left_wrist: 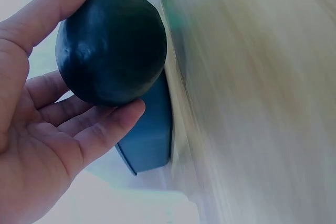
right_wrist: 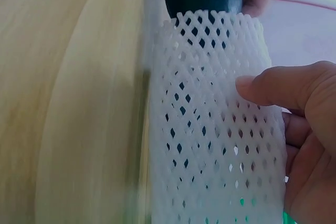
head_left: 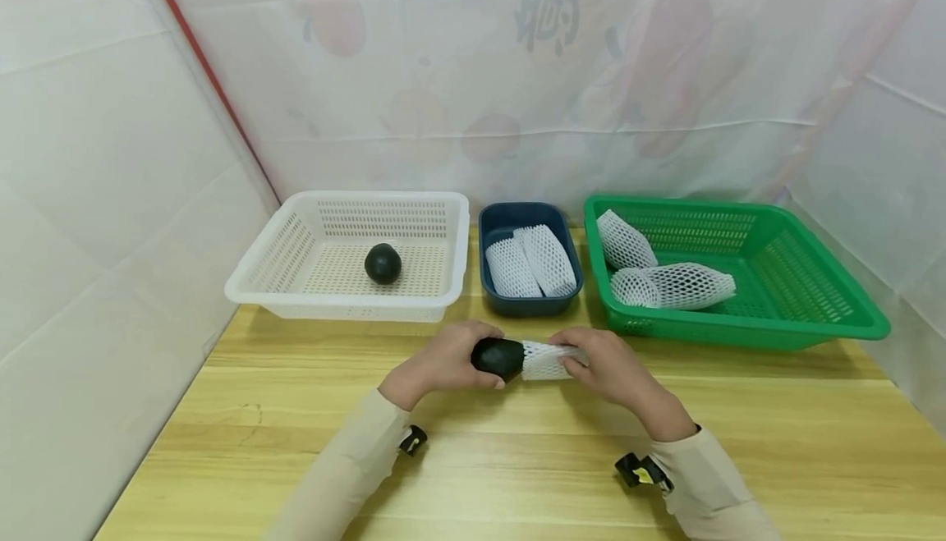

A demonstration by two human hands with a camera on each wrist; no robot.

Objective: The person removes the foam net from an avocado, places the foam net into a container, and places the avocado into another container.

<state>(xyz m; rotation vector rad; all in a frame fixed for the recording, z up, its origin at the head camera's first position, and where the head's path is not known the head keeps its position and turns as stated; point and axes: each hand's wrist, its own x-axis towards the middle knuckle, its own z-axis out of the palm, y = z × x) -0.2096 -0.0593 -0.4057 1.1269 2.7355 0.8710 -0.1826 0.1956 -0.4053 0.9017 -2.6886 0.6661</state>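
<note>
My left hand (head_left: 451, 359) grips a smooth, dark avocado (left_wrist: 113, 45), thumb on one side and fingertips on the other. In front of it my right hand (head_left: 609, 367) holds a white foam net sleeve (right_wrist: 210, 124) between thumb and fingers. The avocado's tip is at the sleeve's mouth, and in the right wrist view the netting's edge overlaps its lower part. Both are held low over the wooden table, in front of the blue bin. The sleeve's far end is partly hidden by my right fingers in the head view.
At the back left, a white basket (head_left: 343, 301) holds one dark avocado (head_left: 383, 263). A small blue bin (head_left: 528, 304) in the middle has folded foam sleeves (head_left: 545, 258). To the right, a green basket (head_left: 798, 295) contains several net-wrapped pieces (head_left: 691, 285). A white sheet hangs behind.
</note>
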